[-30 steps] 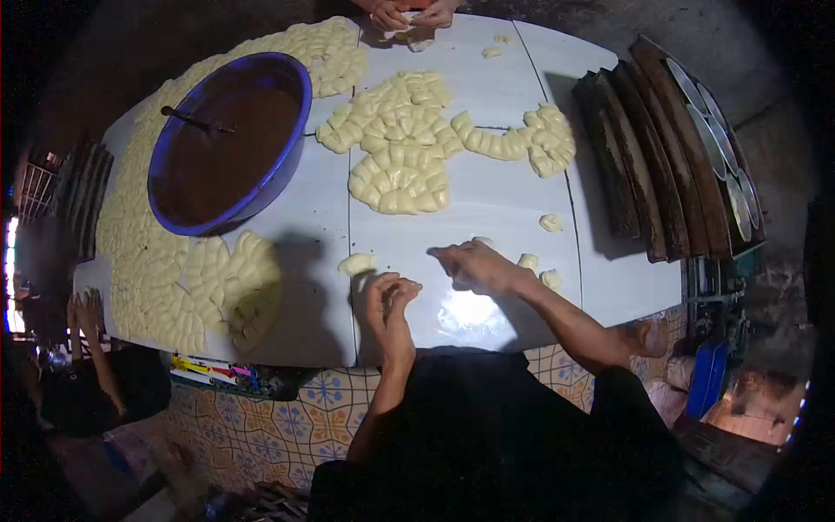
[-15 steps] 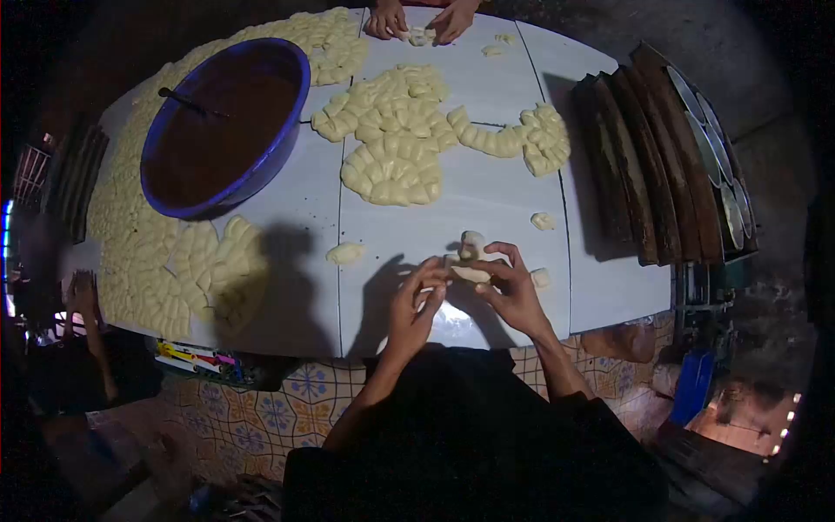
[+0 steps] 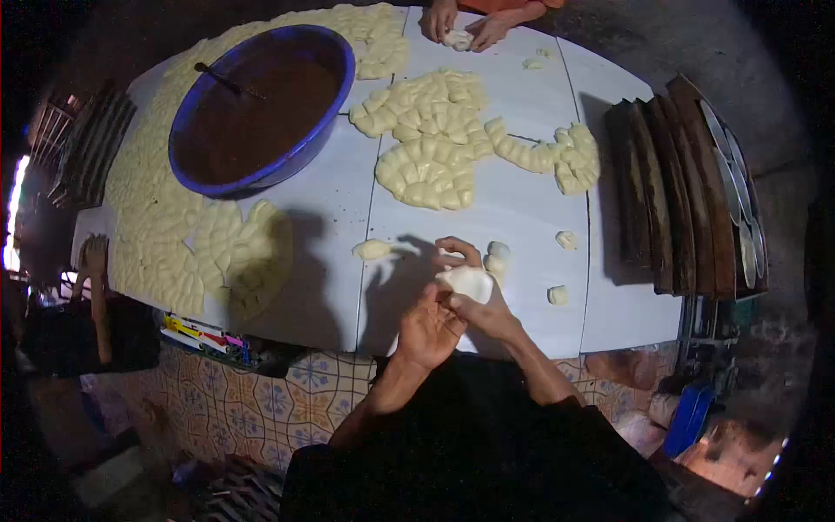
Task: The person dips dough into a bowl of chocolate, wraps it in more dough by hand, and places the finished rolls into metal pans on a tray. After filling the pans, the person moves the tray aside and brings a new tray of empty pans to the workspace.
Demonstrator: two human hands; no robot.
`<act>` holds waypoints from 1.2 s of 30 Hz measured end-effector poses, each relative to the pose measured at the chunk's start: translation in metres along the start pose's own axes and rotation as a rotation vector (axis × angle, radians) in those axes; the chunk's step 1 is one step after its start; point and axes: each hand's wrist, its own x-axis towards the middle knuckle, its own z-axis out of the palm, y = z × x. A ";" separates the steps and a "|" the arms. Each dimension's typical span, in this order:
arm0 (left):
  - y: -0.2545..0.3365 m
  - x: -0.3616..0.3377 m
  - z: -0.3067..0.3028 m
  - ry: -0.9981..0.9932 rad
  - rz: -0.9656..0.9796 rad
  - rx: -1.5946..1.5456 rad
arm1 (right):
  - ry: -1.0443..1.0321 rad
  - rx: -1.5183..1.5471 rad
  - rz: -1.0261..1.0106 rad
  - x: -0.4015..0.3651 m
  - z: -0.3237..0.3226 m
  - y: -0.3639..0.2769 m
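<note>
A flattened piece of pale dough (image 3: 470, 283) is up above the table's near edge, pinched between the thumb and fingers of my right hand (image 3: 492, 315). Palm up, my left hand (image 3: 428, 335) lies just left of it, fingers loosely apart and fingertips at the dough's lower left edge. Whether they press on it is hard to see. Right behind my right hand sits a small dough lump (image 3: 497, 254). Another dough piece (image 3: 372, 250) rests to the left, and two small ones, a nearer lump (image 3: 557, 296) and a farther lump (image 3: 566, 239), lie to the right.
Filled dough pieces (image 3: 426, 174) cluster mid-table (image 3: 487, 213). A blue basin (image 3: 287, 165) of brown filling with a utensil (image 3: 222, 80) stands left, amid more dough (image 3: 156, 261). Stacked dark trays (image 3: 661, 191) stand right. Across the table, another person's hands (image 3: 487, 30) work dough.
The dough in my hands now shows a broad flat face. My left palm has turned up, and my right hand has moved slightly left and down. The view has shifted.
</note>
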 end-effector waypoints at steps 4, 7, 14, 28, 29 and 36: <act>0.048 0.041 0.069 -0.222 -0.025 0.391 | -0.097 0.413 0.286 -0.003 -0.006 0.017; 0.154 0.094 0.115 0.142 0.356 1.135 | -0.076 0.342 0.249 0.018 0.001 0.005; 0.340 0.178 0.098 0.905 0.349 2.458 | 0.040 0.563 0.177 0.028 0.006 0.015; 0.073 0.071 0.062 0.535 0.093 0.989 | 0.422 0.861 0.583 0.036 0.008 0.040; 0.056 0.066 0.061 0.635 0.142 1.104 | 0.504 0.724 0.618 0.035 0.009 0.023; 0.029 0.032 0.051 0.433 0.160 1.873 | 0.209 -0.600 -0.047 -0.007 -0.003 0.010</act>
